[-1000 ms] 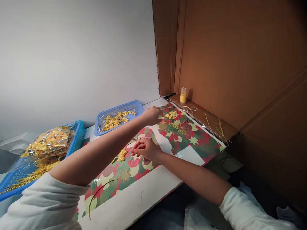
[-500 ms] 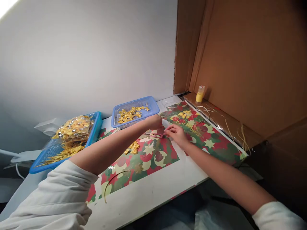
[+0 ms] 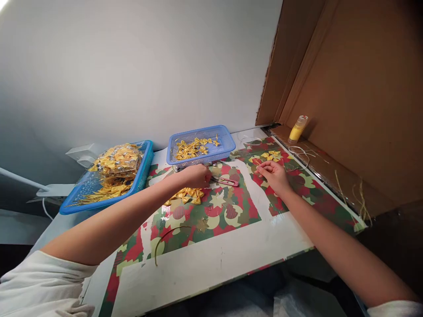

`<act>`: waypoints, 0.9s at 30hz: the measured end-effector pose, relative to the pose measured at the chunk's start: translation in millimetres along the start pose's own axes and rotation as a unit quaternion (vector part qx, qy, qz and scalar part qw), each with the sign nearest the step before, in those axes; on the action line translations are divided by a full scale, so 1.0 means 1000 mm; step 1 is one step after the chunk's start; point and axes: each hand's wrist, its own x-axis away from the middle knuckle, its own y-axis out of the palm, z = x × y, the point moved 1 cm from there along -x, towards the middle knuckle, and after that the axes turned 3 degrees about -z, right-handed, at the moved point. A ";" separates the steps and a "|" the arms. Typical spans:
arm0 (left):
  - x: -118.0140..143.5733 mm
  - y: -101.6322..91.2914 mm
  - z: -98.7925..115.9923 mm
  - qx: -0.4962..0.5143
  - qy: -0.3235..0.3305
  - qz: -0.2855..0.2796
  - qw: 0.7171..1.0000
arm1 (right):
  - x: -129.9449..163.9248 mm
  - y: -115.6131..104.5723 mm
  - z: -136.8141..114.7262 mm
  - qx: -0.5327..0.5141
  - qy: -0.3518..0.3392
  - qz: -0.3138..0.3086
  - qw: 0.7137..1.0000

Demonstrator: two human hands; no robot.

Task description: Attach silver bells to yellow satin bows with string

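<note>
My left hand (image 3: 197, 176) rests on the patterned sheet (image 3: 211, 215) with its fingers curled. Its fingertips are at the left end of pink thread snips (image 3: 226, 181) that lie flat on the sheet; whether they grip the snips is unclear. A small heap of yellow ribbon bows (image 3: 189, 194) lies just below that hand. My right hand (image 3: 272, 174) sits to the right of the snips, thumb and fingers pinched together, with nothing visible between them. A few yellow bows (image 3: 271, 155) and pale thin strands (image 3: 297, 152) lie just beyond it.
Behind my left hand stands a small blue basket (image 3: 224, 143) of yellow bows. A larger blue basket (image 3: 145, 169) with bagged bows is at the left. A yellow glue bottle (image 3: 297, 129) stands on the cardboard ledge by the cardboard wall (image 3: 357, 88). A curved green strip (image 3: 165, 240) lies nearer me.
My hands met at the snips half a second ago and have since parted: the right hand moved right, the left hand drew back left. The view has shifted, so the baskets appear further right.
</note>
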 end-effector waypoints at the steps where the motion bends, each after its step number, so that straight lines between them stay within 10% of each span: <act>1: -0.001 0.000 0.000 0.008 0.002 -0.005 1.000 | 0.001 -0.001 -0.001 0.002 0.001 0.005 1.000; 15: 0.006 -0.033 -0.029 0.140 -0.019 0.047 0.989 | 0.006 -0.010 -0.003 -0.005 -0.006 0.019 1.000; 27: -0.057 -0.011 0.047 0.035 -0.039 0.026 0.998 | 0.005 -0.011 -0.004 -0.007 -0.022 0.046 0.999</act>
